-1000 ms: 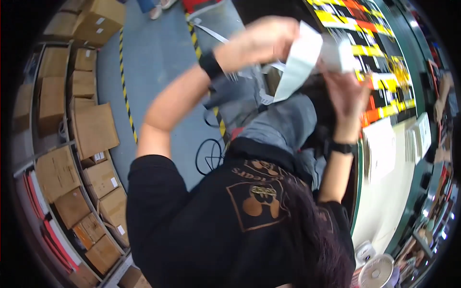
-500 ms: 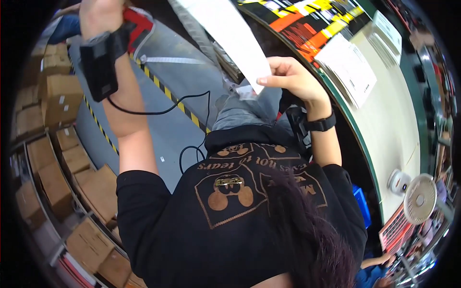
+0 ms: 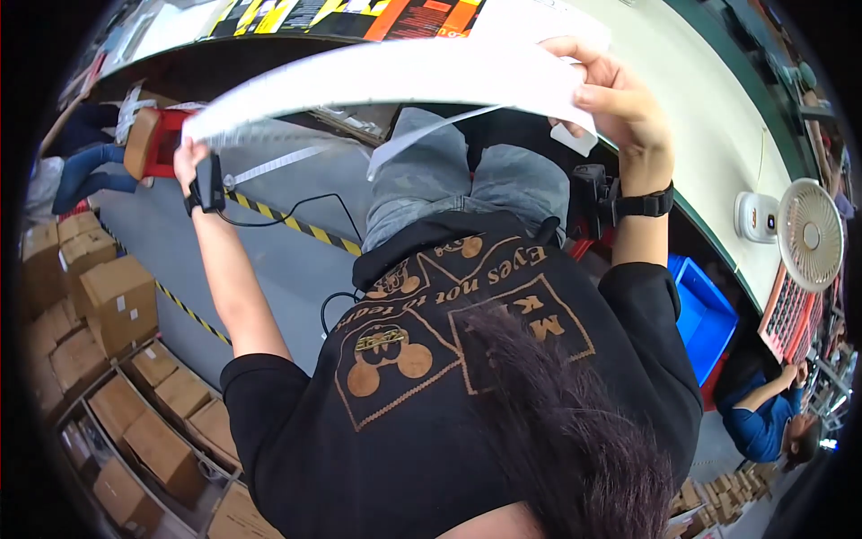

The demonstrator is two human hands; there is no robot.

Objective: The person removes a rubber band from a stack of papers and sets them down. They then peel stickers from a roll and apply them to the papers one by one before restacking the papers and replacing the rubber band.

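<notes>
A long white paper strip point(image 3: 386, 76) is stretched in a shallow arch in front of me, over my lap. My left hand point(image 3: 188, 163), far out to the left, is closed on its left end. My right hand point(image 3: 620, 94) pinches the other end between thumb and fingers, close to the table edge. A narrower white strip point(image 3: 431, 139) hangs below it and loops down above my knees. Another length of narrow strip point(image 3: 274, 164) trails toward the floor on the left. The print on the strip, if any, is too blurred to tell.
Black, orange and yellow printed sheets point(image 3: 422, 18) lie on the curved pale table point(image 3: 691, 108). A white fan point(image 3: 810, 232) and a red keyboard-like panel point(image 3: 790, 314) are at its right. A blue bin point(image 3: 703, 310) stands beside me. Cardboard boxes point(image 3: 117, 301) fill the left. Another person point(image 3: 772, 404) sits lower right.
My left hand has swung outward and down, and my right hand has moved up and right. The paper strip, steeply slanted before, now spans sideways between them. My view has turned.
</notes>
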